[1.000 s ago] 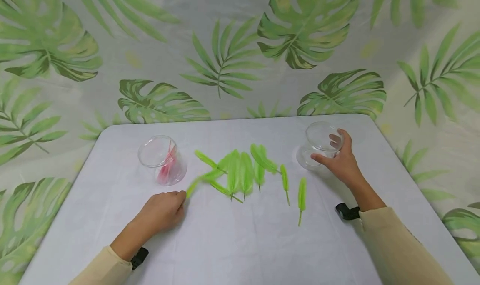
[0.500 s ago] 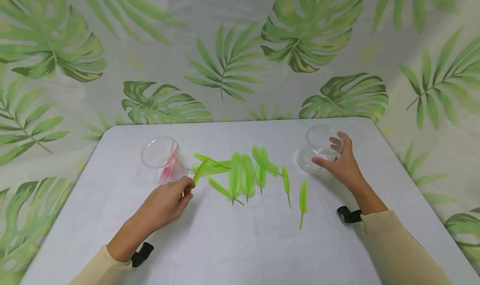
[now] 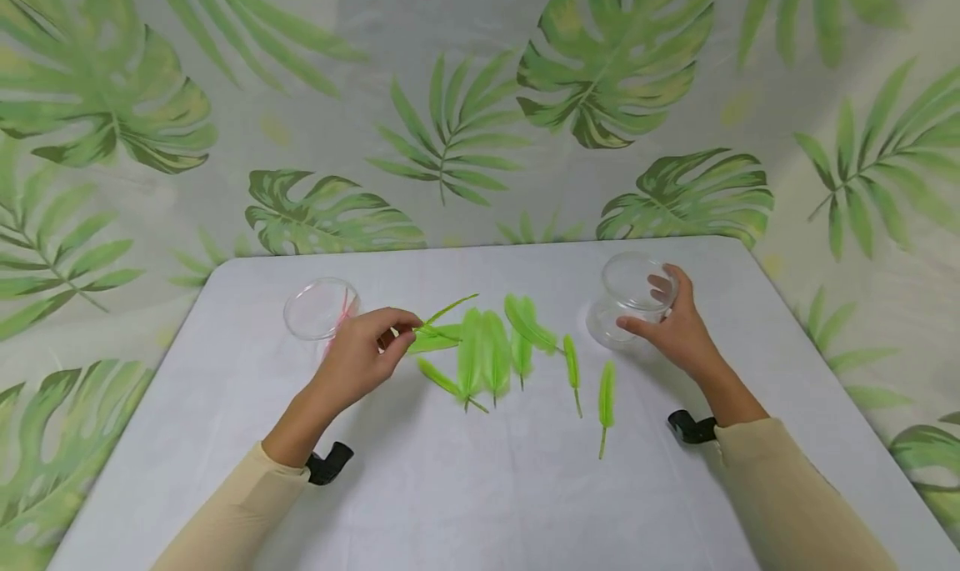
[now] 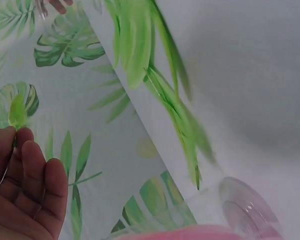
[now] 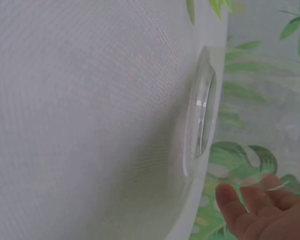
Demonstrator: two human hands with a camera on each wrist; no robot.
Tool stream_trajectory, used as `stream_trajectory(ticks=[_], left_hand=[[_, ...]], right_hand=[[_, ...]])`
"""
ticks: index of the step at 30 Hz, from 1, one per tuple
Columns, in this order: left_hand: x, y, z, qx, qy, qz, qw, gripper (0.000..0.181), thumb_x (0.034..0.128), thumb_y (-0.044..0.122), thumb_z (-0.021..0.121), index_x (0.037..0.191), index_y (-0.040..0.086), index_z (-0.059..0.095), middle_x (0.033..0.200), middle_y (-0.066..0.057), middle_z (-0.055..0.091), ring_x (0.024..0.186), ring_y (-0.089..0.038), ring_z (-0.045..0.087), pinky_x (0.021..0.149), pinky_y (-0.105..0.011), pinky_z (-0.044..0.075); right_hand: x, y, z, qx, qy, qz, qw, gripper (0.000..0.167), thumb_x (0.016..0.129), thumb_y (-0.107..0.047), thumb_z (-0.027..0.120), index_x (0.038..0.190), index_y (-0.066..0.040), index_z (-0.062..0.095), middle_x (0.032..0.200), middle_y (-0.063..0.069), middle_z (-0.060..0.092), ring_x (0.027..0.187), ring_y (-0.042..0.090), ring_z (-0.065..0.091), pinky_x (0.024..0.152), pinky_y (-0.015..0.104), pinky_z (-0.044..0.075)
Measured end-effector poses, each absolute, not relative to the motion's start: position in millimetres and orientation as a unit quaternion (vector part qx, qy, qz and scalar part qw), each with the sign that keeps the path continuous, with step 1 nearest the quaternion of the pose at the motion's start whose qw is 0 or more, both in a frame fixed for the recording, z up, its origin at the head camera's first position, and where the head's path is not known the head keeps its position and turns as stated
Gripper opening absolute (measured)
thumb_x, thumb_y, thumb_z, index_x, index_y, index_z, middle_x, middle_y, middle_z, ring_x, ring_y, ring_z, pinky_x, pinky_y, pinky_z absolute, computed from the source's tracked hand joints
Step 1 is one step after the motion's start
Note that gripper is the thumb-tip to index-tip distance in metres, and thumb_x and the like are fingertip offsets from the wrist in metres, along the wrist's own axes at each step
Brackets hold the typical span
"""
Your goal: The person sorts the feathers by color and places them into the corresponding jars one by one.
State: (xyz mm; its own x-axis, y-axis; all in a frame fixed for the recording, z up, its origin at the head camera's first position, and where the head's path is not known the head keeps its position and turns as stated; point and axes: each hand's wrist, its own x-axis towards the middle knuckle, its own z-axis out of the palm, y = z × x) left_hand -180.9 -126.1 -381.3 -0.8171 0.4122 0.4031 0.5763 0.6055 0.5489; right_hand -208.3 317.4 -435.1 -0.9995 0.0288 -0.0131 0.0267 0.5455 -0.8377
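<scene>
Feather handling, head view. Clock positions were read from the middle of the green feathers (image 3: 471,358), which lay in a loose row on the white table (image 3: 480,496).

The left hand (image 3: 366,350) stood at about 9 o'clock, thumb and index finger pinching a green feather, the held feather (image 3: 452,306), whose free end pointed towards 2 o'clock. In the left wrist view the other fingers were loosely bent and lay side by side; whether a second feather was caught in the pinch could not be told from the overlap.

The left jar (image 3: 311,303), with pink pieces (image 3: 343,311) inside, stood between 9 and 10 o'clock, partly hidden by that hand. The right jar (image 3: 628,292) stood upright between 2 and 3 o'clock, with no feather visible in it. The right hand (image 3: 678,329) gripped its wall from 4 o'clock, thumb on the near side, spread fingers on the far side.

The step in hand was judged to be the picking up of one feather from the row's 9-o'clock end. The next move seemed to call for a light pinch, a lift clear of the feathers beneath, and a steady right jar.
</scene>
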Motion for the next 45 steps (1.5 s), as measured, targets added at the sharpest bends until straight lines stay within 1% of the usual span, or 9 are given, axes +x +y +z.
stream_trajectory(ticks=[3,11,16,23,29,32,36,40,45], left_hand=[[-192,-122,-378,-0.259,-0.883,-0.376,0.110,0.015,0.0905,0.005,0.069,0.105,0.007,0.073,0.092,-0.006,0.073,0.067,-0.012,0.064,0.062,-0.023,0.052],[-222,-103,-358,-0.190,-0.879,-0.435,0.039,0.016,0.0959,0.015,0.065,0.110,0.013,0.072,0.102,-0.006,0.073,0.072,-0.017,0.061,0.062,-0.026,0.048],[-241,-93,-352,-0.165,-0.883,-0.440,0.015,0.018,0.0976,0.018,0.063,0.112,0.013,0.072,0.109,-0.007,0.072,0.081,-0.019,0.063,0.067,-0.029,0.048],[-274,-84,-351,-0.121,-0.879,-0.461,-0.012,0.024,0.1011,0.021,0.057,0.120,0.012,0.070,0.114,-0.011,0.070,0.095,-0.027,0.066,0.071,-0.030,0.050],[-295,-70,-352,-0.112,-0.865,-0.490,-0.008,0.024,0.0993,0.019,0.060,0.117,0.008,0.070,0.115,-0.013,0.071,0.097,-0.027,0.066,0.080,-0.034,0.055],[-300,-56,-353,-0.118,-0.858,-0.500,-0.008,0.023,0.0987,0.020,0.061,0.115,0.007,0.071,0.113,-0.013,0.072,0.096,-0.027,0.067,0.082,-0.036,0.056],[-301,-29,-351,-0.129,-0.851,-0.509,-0.003,0.022,0.0989,0.021,0.061,0.112,0.008,0.072,0.111,-0.011,0.072,0.098,-0.025,0.066,0.083,-0.036,0.055],[-296,4,-348,-0.153,-0.845,-0.513,0.011,0.021,0.0992,0.022,0.061,0.113,0.011,0.072,0.112,-0.008,0.072,0.101,-0.020,0.065,0.086,-0.032,0.055],[-285,38,-348,-0.183,-0.835,-0.518,0.019,0.022,0.0988,0.022,0.061,0.114,0.011,0.073,0.109,-0.006,0.074,0.098,-0.017,0.068,0.082,-0.024,0.055]], right_hand=[[-209,316,-435,-0.015,-0.881,0.473,0.001,0.118,0.083,-0.034,0.081,0.157,-0.017,-0.009,0.164,0.020,0.019,0.150,0.045,0.023,0.112,0.069,0.028],[-208,317,-435,-0.014,-0.883,0.469,0.001,0.116,0.084,-0.032,0.080,0.156,-0.017,-0.009,0.165,0.019,0.019,0.150,0.045,0.023,0.112,0.070,0.028],[-209,316,-435,-0.009,-0.880,0.475,0.000,0.116,0.084,-0.031,0.080,0.157,-0.017,-0.009,0.165,0.020,0.018,0.150,0.045,0.022,0.112,0.070,0.027],[-210,316,-437,-0.001,-0.876,0.482,-0.003,0.116,0.084,-0.030,0.079,0.157,-0.019,-0.011,0.165,0.019,0.017,0.150,0.045,0.021,0.112,0.070,0.026],[-211,315,-436,0.002,-0.875,0.484,-0.002,0.115,0.085,-0.030,0.079,0.156,-0.021,-0.010,0.165,0.018,0.018,0.150,0.044,0.021,0.113,0.070,0.026],[-210,315,-437,0.001,-0.875,0.483,-0.004,0.115,0.085,-0.029,0.079,0.156,-0.020,-0.011,0.165,0.019,0.017,0.150,0.045,0.021,0.112,0.070,0.026],[-209,317,-437,-0.002,-0.877,0.480,-0.005,0.115,0.085,-0.030,0.079,0.156,-0.020,-0.011,0.165,0.018,0.017,0.150,0.045,0.022,0.112,0.070,0.026],[-209,318,-435,-0.005,-0.877,0.481,-0.005,0.116,0.084,-0.030,0.079,0.157,-0.020,-0.011,0.165,0.018,0.018,0.150,0.045,0.022,0.112,0.070,0.026],[-211,314,-433,0.005,-0.870,0.494,-0.006,0.116,0.084,-0.026,0.080,0.157,-0.017,-0.008,0.165,0.019,0.019,0.150,0.044,0.022,0.113,0.070,0.025]])
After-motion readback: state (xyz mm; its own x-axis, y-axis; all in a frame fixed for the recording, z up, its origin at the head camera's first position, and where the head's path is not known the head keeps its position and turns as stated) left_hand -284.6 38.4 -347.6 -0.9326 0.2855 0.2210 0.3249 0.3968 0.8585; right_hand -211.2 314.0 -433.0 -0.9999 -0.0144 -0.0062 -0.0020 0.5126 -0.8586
